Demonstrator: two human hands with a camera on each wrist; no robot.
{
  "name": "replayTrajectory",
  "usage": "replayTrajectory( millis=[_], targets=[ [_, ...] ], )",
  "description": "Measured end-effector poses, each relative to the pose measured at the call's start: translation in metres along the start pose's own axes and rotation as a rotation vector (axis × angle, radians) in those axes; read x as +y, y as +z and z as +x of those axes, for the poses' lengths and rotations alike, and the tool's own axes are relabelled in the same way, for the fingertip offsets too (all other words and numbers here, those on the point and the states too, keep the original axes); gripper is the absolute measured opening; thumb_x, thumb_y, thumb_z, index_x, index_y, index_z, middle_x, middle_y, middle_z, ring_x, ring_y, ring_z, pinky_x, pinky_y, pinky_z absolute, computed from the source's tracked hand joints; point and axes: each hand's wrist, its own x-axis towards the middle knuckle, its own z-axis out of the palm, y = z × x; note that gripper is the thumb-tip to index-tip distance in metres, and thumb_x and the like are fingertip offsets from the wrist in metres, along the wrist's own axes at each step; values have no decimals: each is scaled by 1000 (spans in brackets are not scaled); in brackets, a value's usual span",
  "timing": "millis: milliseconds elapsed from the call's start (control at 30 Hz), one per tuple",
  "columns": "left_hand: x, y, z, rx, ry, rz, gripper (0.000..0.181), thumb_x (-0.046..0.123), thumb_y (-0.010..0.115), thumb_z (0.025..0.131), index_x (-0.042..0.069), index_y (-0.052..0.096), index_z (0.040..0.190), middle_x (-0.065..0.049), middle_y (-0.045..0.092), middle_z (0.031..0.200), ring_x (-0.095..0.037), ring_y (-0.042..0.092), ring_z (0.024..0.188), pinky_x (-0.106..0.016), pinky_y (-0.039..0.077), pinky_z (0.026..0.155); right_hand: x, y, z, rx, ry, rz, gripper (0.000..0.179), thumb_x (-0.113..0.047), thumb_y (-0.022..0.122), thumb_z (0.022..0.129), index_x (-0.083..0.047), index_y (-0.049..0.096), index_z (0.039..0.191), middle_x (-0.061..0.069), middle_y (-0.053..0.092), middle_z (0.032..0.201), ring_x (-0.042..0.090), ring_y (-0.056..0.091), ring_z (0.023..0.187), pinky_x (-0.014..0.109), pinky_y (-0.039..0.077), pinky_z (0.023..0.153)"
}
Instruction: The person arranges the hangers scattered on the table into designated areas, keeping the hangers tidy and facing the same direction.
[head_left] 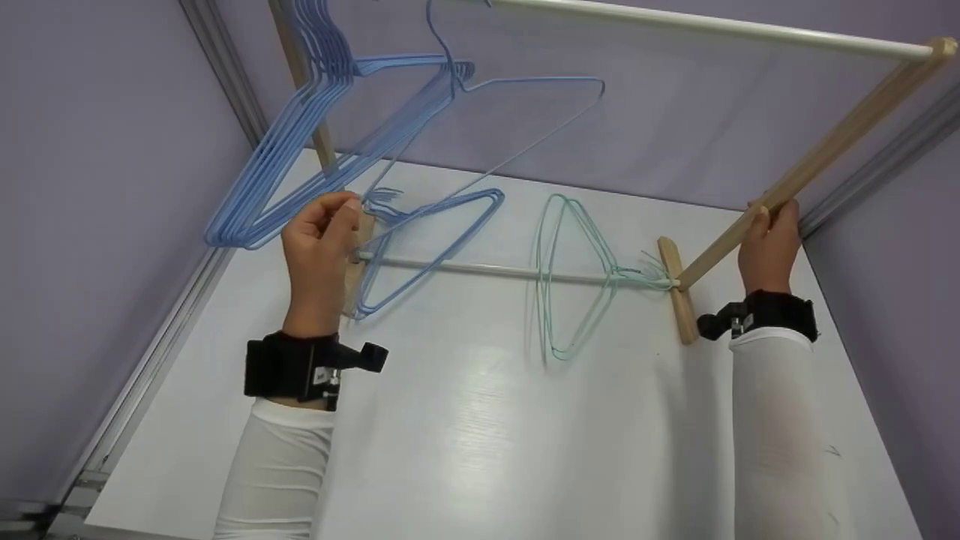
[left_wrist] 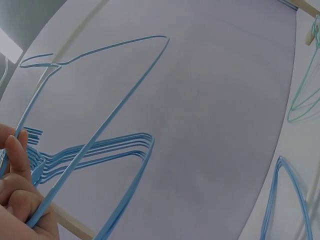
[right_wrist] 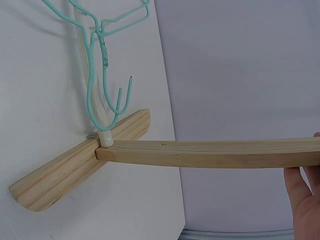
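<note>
Head view: left hand (head_left: 322,247) is pinching a single blue hanger (head_left: 547,79) low on its wire; grip is sitting closed, thumb against fingers. Hanger is slanting down from the top rail (head_left: 712,26), its hook running partly out of frame. Bunch of blue hangers (head_left: 262,161) is hanging just left of it. Right hand (head_left: 772,247) is gripping the right wooden post (head_left: 832,142), grip wrapping round it. Below, a second blue set (head_left: 486,193) is lying across the left end of the lower bar (head_left: 487,268); green hangers (head_left: 546,277) are lying across its right half. Frame is standing on the white counter (head_left: 480,412).

Left wrist: fingers are holding the wire at lower left. The hook is crossing the rail; can't tell if it's seating on it. Bunch is showing behind.

Right wrist: fingertips are touching the post at the right edge, rest of the hand running out of frame. Green hooks are crossing the lower bar near the wooden foot (right_wrist: 50,182).
</note>
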Motion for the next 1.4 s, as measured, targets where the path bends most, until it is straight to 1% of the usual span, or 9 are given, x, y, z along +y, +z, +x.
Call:
replayTrajectory(
  millis=[67, 167, 367, 467, 633, 800, 967, 1233, 1400],
  targets=[
    [2, -1, 1, 9, 6, -9, 14, 9, 64, 96, 1, 74, 101, -4, 61, 80, -15, 51, 71, -24, 37, 58, 0, 0, 0, -1, 0, 1, 43, -26, 27, 111, -3, 37, 145, 15, 51, 143, 22, 50, 131, 30, 39, 105],
    [3, -2, 2, 17, 14, -27, 17, 7, 61, 96, -1, 74, 103, -3, 60, 79, -13, 46, 65, -23, 32, 55, 0, 0, 0, 2, 0, 1, 42, -25, 27, 111, -4, 38, 145, 15, 51, 143, 22, 49, 131, 30, 39, 105],
    [2, -5, 2, 11, 12, -116, 20, 4, 58, 96, -3, 73, 107, -3, 61, 80, -10, 35, 56, -22, 26, 53, 0, 0, -1, -3, 3, 2, 41, -25, 27, 111, -4, 38, 145, 15, 51, 143, 22, 49, 132, 31, 39, 107],
    [1, -6, 3, 9, 4, -150, 22, 2, 56, 96, -5, 72, 111, -4, 62, 82, -9, 34, 55, -21, 26, 53, 0, -1, 0, -4, 5, -2, 42, -26, 27, 111, -4, 38, 145, 15, 51, 142, 22, 49, 132, 31, 39, 106],
    [2, -5, 4, 4, -12, -191, 24, 1, 54, 98, -6, 69, 116, -5, 62, 86, -9, 35, 57, -20, 28, 55, 0, -1, 1, -1, 1, -3, 42, -26, 27, 111, -3, 38, 144, 15, 50, 142, 22, 49, 132, 31, 40, 106],
    [3, -6, 5, 10, -18, -194, 26, 1, 52, 102, -9, 66, 121, -4, 63, 88, -8, 37, 59, -19, 29, 56, 2, -1, 0, -3, 0, -8, 43, -26, 27, 111, -4, 36, 146, 15, 50, 143, 23, 49, 133, 31, 39, 107],
    [1, -11, 7, 30, -24, -204, 26, 1, 52, 102, -10, 65, 121, -3, 64, 87, -9, 38, 61, -18, 28, 56, 1, 0, 1, 3, 0, -22, 43, -26, 27, 111, -4, 36, 146, 16, 51, 142, 25, 50, 132, 32, 40, 106],
    [-4, -21, 9, 51, -9, -177, 23, 5, 54, 103, -3, 70, 117, -5, 63, 89, -10, 36, 59, -20, 28, 56, 2, 0, 3, 3, 2, -14, 43, -27, 28, 111, -4, 37, 146, 15, 51, 142, 24, 50, 132, 32, 40, 107],
    [-9, -27, 10, 90, -4, -144, 22, 5, 55, 103, -3, 71, 116, -5, 63, 88, -10, 36, 61, -20, 28, 57, 3, 0, 2, -6, 10, -18, 43, -27, 27, 111, -4, 36, 147, 15, 50, 144, 24, 49, 133, 32, 40, 107]
  ],
)
